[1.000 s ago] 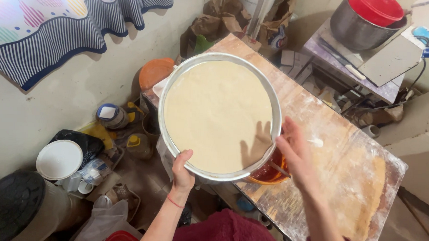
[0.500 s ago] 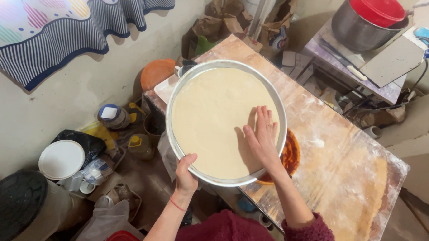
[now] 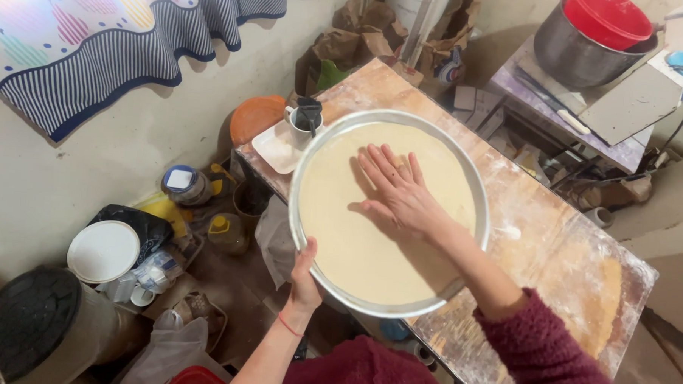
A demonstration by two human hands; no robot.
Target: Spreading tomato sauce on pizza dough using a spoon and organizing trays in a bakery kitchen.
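My left hand (image 3: pixel 304 278) gripped the near rim of a wide round metal tray (image 3: pixel 317 159) lined with a thin sheet of pale dough (image 3: pixel 355 245). My right hand (image 3: pixel 396 188) lay flat on the dough, fingers spread. The tray sat over a floured wooden table (image 3: pixel 551 245), beside a small white rectangular tray (image 3: pixel 276 148).

Soft even light, faint shadows, mostly sharp.
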